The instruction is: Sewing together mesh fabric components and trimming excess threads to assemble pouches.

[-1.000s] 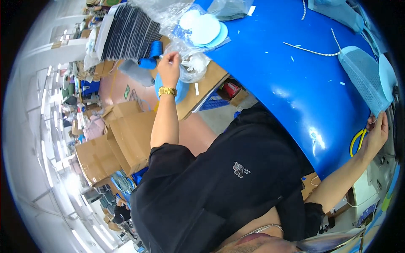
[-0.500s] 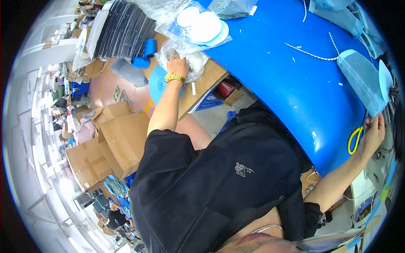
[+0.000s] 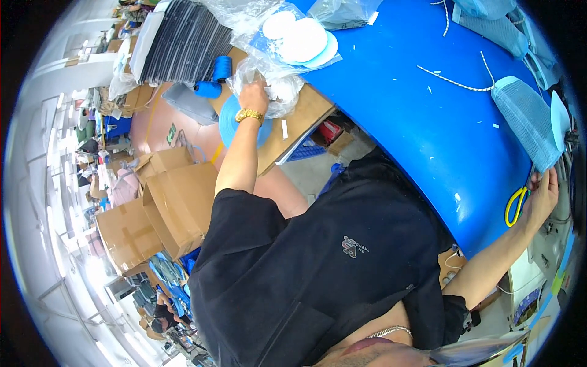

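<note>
My left hand (image 3: 252,98) reaches into a crumpled clear plastic bag (image 3: 282,98) with white contents; the plastic hides its fingertips. Just under that wrist lies a flat roll of light-blue tape (image 3: 230,121) on a brown tabletop. Far to the right, my right hand (image 3: 543,191) has bent fingers at the lower end of a light-blue mesh pouch (image 3: 524,119), seemingly pinching its edge. A pale-blue round piece (image 3: 559,121) stands at the pouch's right side, and a striped cord (image 3: 455,81) trails from its top. Yellow-handled scissors (image 3: 515,207) lie beside the right hand.
White and pale-blue discs (image 3: 304,41) lie on plastic on the blue work surface (image 3: 409,110). Two blue thread spools (image 3: 221,69) stand near a stack of dark sheets (image 3: 183,43). More mesh pouches (image 3: 492,30) lie far right. Cardboard boxes (image 3: 180,205) stand on the floor at left.
The view has shifted slightly. My left hand has moved a little leftward within the crumpled plastic bag. My right hand stays at the mesh pouch's lower end.
</note>
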A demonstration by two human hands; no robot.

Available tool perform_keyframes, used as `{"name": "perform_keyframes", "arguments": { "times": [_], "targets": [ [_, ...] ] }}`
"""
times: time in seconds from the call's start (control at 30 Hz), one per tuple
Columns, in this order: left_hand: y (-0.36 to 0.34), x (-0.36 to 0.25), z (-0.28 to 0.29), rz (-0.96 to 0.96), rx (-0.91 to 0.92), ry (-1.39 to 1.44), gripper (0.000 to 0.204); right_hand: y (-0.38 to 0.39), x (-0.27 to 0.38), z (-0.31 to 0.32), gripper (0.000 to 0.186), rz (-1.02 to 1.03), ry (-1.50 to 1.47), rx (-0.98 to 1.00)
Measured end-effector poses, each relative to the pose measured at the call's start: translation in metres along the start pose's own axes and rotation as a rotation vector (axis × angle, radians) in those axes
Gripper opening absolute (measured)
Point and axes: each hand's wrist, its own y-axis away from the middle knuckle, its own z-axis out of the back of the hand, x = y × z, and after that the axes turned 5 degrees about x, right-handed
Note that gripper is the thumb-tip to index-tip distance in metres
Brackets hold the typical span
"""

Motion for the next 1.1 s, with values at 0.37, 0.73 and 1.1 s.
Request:
{"name": "perform_keyframes", "arguments": {
  "times": [0.37,0.73,1.1],
  "targets": [
    [-0.022,0.004,-0.032,0.114,0.31,0.077,0.027,0.003,0.003,0.003,0.033,-0.02,0.018,0.013],
    [0.006,0.006,0.015,0.093,0.048,0.307,0.021,0.004,0.005,-0.002,0.033,-0.019,0.015,0.036],
    [0.045,-0.169,0.161,-0.231,0.795,1.716,0.007,0.098,0.094,-0.087,0.018,0.209,0.102,0.037]
  ]
}}
